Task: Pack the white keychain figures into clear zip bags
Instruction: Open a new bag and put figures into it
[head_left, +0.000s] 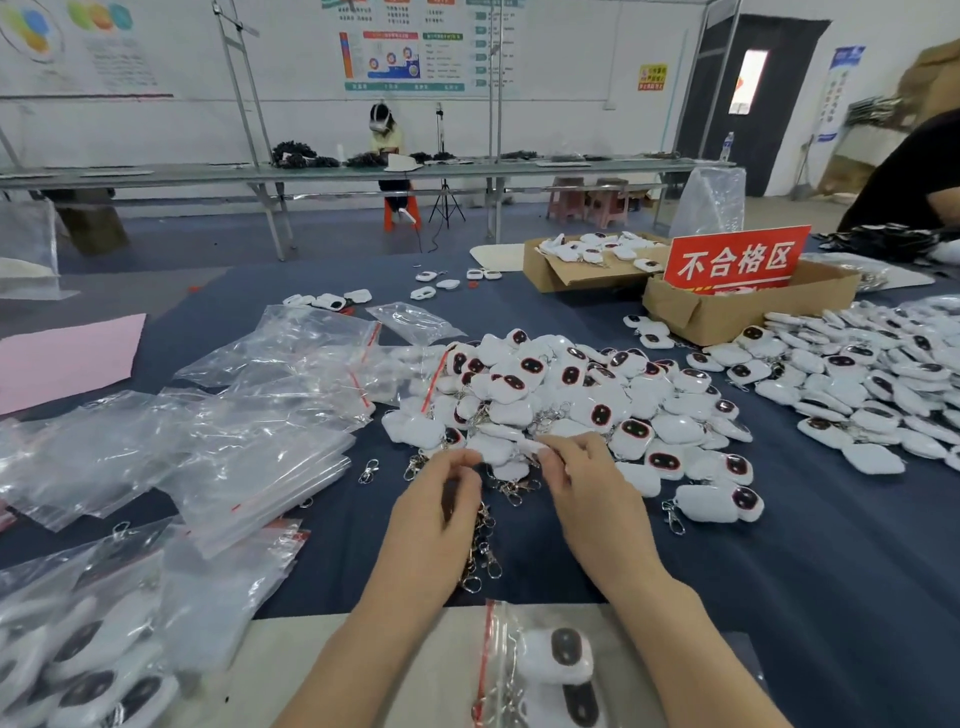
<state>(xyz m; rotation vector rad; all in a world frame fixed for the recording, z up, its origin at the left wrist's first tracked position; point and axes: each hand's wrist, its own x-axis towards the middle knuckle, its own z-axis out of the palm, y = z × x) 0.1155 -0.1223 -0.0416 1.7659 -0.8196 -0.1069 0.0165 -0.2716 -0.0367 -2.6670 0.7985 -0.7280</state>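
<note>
On the blue-covered counter (831, 571), a pile of white keychain figures (571, 395) is heaped just beyond the hands, at their 12 o'clock. The left hand (441, 512) is curled around a bunch of metal clasps (484, 545), while a white figure (522, 445) at the pile's near edge is pinched by the fingertips of the right hand (589, 491). Empty clear zip bags (249, 447) are stacked at 9 o'clock; a filled zip bag (545, 670) lies at 6 o'clock.

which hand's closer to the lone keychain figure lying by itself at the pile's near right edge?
Right. The right hand is just left of the lone keychain figure; the left hand is farther left, on the right hand's other side.
</note>
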